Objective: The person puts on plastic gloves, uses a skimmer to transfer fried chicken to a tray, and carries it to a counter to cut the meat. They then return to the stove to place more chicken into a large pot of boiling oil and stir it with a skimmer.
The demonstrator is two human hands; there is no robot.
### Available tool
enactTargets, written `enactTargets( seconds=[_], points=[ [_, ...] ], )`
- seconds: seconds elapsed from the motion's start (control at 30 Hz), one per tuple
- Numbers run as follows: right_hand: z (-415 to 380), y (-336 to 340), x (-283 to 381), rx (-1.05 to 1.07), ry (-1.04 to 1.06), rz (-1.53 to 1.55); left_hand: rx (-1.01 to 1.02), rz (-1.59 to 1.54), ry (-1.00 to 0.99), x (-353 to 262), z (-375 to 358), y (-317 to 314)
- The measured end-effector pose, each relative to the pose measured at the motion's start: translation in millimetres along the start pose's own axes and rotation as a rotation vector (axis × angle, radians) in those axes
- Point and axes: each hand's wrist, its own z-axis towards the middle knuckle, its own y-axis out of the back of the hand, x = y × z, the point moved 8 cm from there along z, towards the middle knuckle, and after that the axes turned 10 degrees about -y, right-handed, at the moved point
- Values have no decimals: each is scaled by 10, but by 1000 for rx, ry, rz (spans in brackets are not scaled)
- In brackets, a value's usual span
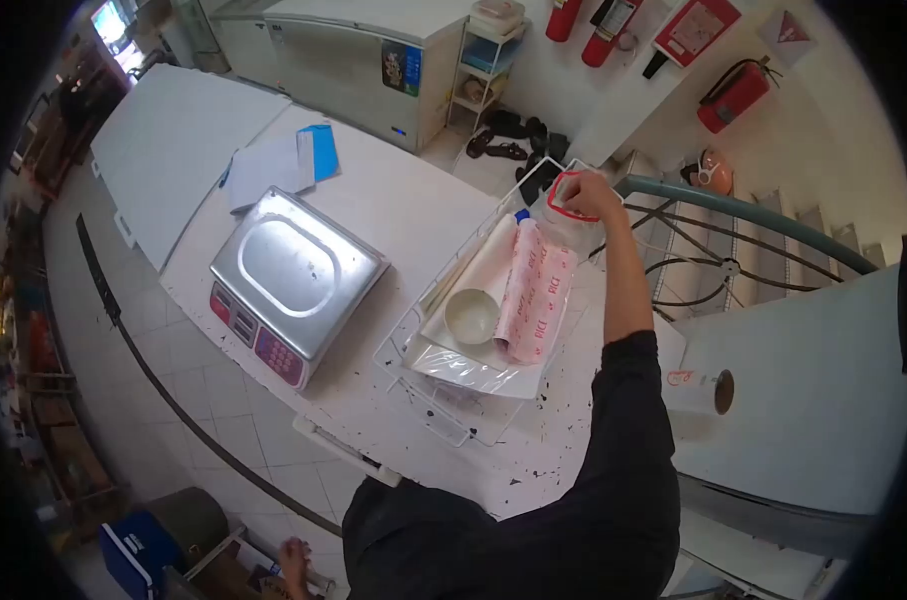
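My right hand (586, 196) reaches to the far end of a white wire rack (471, 437) and has its fingers bent at the red rim of a clear plastic jar (571, 228). Its fingertips are pinched together, and what they grip is hidden. Close by in the rack lie a pink-and-white printed roll (540, 290), a small round bowl (472, 316) and a flat white pack in clear plastic (474, 370). Low at the left, my left hand (295, 562) hangs away from the table, loosely curled, with nothing visible in it.
A weighing scale (289, 265) stands left of the rack, with papers (266, 172) and a blue booklet (322, 150) behind it. A green handrail (754, 215) borders the stairs. A plastic roll (702, 392) lies at right. Behind stands a chest freezer (344, 80).
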Motion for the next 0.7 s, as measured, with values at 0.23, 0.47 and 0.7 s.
enactTargets(
  seconds=[0.23, 0.47, 0.7],
  points=[
    [103, 777, -261, -10, -97, 465, 96, 144, -611, -3705, 352, -1464],
    [-185, 1328, -163, -126, 15, 156, 666, 179, -1124, -5794, -548, -3209],
    [29, 1055, 268, -154, 152, 64, 1056, -4, -1175, -6346, -1170, -4717]
  ],
)
